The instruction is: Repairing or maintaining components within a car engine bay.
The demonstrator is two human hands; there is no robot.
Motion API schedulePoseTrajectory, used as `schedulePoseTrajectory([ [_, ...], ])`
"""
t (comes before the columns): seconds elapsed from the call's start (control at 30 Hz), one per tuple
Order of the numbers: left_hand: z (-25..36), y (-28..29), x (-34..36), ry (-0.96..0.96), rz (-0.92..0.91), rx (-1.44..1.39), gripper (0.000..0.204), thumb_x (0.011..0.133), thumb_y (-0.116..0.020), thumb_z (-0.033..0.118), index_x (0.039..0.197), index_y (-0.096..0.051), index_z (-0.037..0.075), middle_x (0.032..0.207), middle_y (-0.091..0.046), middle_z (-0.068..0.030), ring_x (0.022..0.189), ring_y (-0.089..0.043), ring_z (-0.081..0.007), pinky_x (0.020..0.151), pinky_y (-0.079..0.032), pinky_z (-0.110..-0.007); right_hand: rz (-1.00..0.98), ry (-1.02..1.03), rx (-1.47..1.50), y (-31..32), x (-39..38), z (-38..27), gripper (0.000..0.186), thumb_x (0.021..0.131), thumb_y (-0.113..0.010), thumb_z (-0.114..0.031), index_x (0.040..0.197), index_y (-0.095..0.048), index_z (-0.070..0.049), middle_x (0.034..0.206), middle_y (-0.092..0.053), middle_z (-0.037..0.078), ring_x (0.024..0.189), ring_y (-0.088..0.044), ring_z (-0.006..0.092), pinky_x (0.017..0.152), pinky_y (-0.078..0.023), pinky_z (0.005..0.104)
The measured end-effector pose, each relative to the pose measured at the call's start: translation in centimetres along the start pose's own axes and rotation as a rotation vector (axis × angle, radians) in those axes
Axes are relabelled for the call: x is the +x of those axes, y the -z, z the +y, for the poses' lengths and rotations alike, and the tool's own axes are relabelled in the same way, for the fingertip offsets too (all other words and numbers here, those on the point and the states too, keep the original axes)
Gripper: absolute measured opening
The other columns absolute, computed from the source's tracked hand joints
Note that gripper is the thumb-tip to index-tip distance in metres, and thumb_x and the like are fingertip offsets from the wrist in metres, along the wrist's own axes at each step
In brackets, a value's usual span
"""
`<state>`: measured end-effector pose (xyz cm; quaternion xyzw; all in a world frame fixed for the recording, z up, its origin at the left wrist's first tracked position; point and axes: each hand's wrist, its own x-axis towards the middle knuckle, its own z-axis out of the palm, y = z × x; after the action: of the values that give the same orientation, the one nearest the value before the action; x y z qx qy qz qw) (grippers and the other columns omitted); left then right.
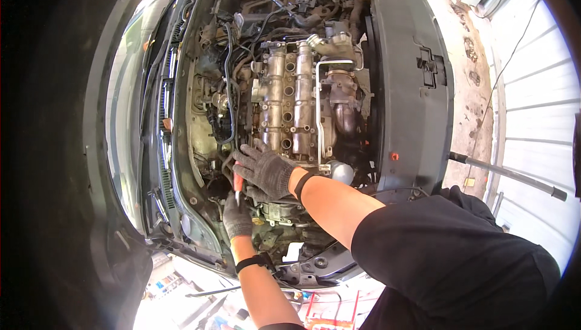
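Note:
Both of my hands wear grey knit gloves and reach into an open engine bay. My right hand point(266, 171) is over the lower end of the engine point(304, 97), its fingers closed around a tool with a red-orange handle point(238, 180). From the handle a short bright metal part points down toward my left hand point(236, 216). My left hand is just below, close to the tool's metal end, among dark hoses and brackets. Its fingertips are partly hidden, so I cannot tell what they grip. The tool's tip is out of sight.
A bent silver pipe point(319, 109) runs beside the two metal camshaft housings, near a rusty-brown exhaust part point(344, 97). The black front panel point(411, 88) borders the bay on the right, the windshield point(130, 112) on the left. A dark bar point(511, 175) sticks out at right.

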<state>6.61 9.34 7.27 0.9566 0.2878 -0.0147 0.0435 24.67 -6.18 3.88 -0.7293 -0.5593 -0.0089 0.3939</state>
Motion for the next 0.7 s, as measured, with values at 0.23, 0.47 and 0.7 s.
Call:
schedulePoseTrajectory([
  [0.23,2.1,-0.6,0.7,0.423,-0.098,-0.561,0.035,0.099,-0.064,0.016,0.124,-0.060,-0.008,0.120,-0.069,-0.0246,0.103,-0.068,-0.0334,0.088,-0.054,-0.043,-0.005,-0.005,-0.022,-0.4,0.1,0.6,0.077,0.084,-0.068,-0.049,0.146,-0.053,-0.004,0.156,-0.045,0.022,0.145,-0.040,0.0446,0.119,-0.024,0.0666],
  [0.47,-4.9,-2.2,-0.8,0.714,0.120,-0.052,0.031,0.103,-0.056,0.025,0.117,-0.069,0.001,0.107,-0.073,-0.0233,0.097,-0.070,-0.0375,0.085,-0.054,-0.046,0.052,0.044,0.013,0.3,1.8,-2.3,0.074,0.087,-0.066,-0.049,0.143,-0.055,-0.002,0.153,-0.047,0.023,0.142,-0.042,0.0436,0.119,-0.027,0.0639],
  [0.7,0.0,1.6,-0.7,-0.150,0.016,0.030,0.027,0.095,-0.068,0.016,0.117,-0.067,0.000,0.125,-0.063,-0.0245,0.112,-0.062,-0.0459,0.093,-0.052,-0.051,0.065,0.034,-0.016,-0.7,0.9,-0.6,0.074,0.084,-0.067,-0.048,0.142,-0.055,-0.003,0.149,-0.051,0.022,0.141,-0.043,0.0429,0.118,-0.026,0.0655],
])
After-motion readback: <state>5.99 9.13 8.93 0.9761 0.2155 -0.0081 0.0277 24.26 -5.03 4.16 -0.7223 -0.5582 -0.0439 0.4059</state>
